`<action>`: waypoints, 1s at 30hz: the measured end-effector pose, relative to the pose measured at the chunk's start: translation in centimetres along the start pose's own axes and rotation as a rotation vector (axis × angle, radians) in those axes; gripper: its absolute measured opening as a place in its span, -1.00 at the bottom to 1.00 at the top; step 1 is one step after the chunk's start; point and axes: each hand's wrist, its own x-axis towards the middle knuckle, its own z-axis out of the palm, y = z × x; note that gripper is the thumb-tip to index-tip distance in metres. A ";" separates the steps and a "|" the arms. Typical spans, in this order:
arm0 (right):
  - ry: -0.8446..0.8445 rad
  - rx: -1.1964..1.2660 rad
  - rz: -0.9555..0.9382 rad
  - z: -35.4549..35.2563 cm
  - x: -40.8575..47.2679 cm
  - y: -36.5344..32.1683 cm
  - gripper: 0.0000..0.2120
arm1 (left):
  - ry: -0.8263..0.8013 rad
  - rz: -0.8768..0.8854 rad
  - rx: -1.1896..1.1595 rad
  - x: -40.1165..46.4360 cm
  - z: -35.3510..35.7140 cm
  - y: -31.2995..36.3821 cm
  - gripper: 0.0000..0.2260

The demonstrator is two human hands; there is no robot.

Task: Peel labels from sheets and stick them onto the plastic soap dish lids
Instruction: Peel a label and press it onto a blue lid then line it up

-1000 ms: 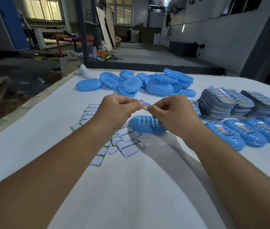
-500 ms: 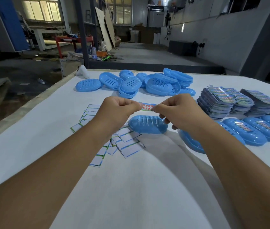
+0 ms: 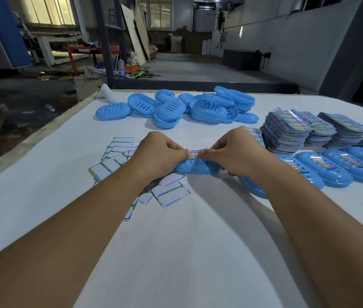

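Label [image 3: 195, 154] being stretched between left hand [image 3: 162, 155] and right hand [image 3: 234, 153], each grip pinching one end, just above the lid [image 3: 196, 168] on the bench [image 3: 176, 252]. Being thin, limp and tacky, it is probably best taken by its ends.

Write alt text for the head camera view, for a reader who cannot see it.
Both hands, left hand and right hand, pinch the ends of a label just above a blue soap dish lid on a white table. Peeled backing sheets lie left, unlabelled lids behind, label stacks and labelled lids right.
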 end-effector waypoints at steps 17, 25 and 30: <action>0.049 -0.125 -0.011 0.4 0.2 0.0 -0.70 | 0.040 0.030 0.173 0.6 0.6 0.4 -0.80; 0.190 -0.423 -0.038 1.6 0.5 -0.9 -0.62 | 0.151 0.074 0.389 0.7 1.5 0.7 -0.70; 0.246 -0.576 -0.067 1.5 0.6 -1.4 -0.64 | 0.225 0.133 0.532 0.5 1.9 0.9 -0.72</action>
